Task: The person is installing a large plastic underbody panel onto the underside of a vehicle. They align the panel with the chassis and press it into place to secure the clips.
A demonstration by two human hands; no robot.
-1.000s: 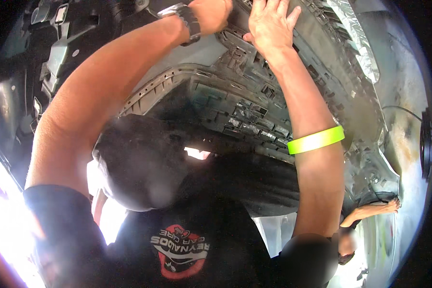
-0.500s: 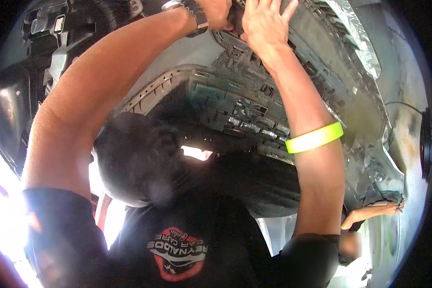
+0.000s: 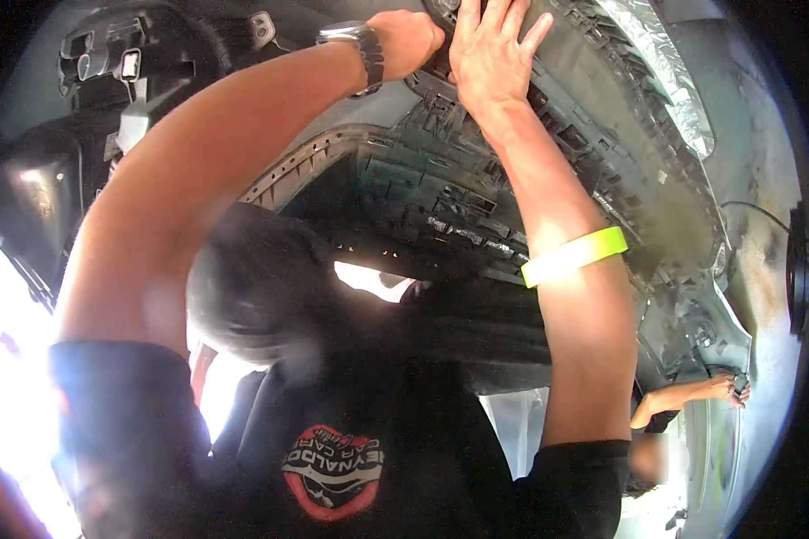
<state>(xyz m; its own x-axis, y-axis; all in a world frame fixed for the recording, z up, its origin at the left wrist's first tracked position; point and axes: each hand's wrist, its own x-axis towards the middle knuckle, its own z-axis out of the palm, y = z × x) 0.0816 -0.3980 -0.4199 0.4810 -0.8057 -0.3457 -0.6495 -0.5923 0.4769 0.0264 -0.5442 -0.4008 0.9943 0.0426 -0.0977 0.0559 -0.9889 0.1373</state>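
Observation:
Both my arms are raised to the top of the head view, against a slotted grey-black vehicle panel [image 3: 476, 198] with clips along it. My left hand [image 3: 404, 40], with a metal watch [image 3: 358, 47] at the wrist, is curled closed beside the panel's upper edge. What its fingers hold, if anything, is hidden. My right hand [image 3: 494, 58] lies flat on the panel close by, thumb and fingers spread, its fingertips near the top of the picture. A bright yellow-green band [image 3: 573, 256] circles my right forearm.
Black plastic parts with a light bracket [image 3: 133, 117] hang at the left. Silver foil [image 3: 665, 72] lines the panel's right side. A co-worker's hand [image 3: 728, 388] touches a pale surface [image 3: 755, 180] at far right, with a small dark thing in it. A dark rounded shape [image 3: 261, 278] sits below my left arm.
My left hand has come slightly lower into view, its curled fingers showing more. The right hand stays spread on the panel, shifted a little. The co-worker's hand now shows a dark thing.

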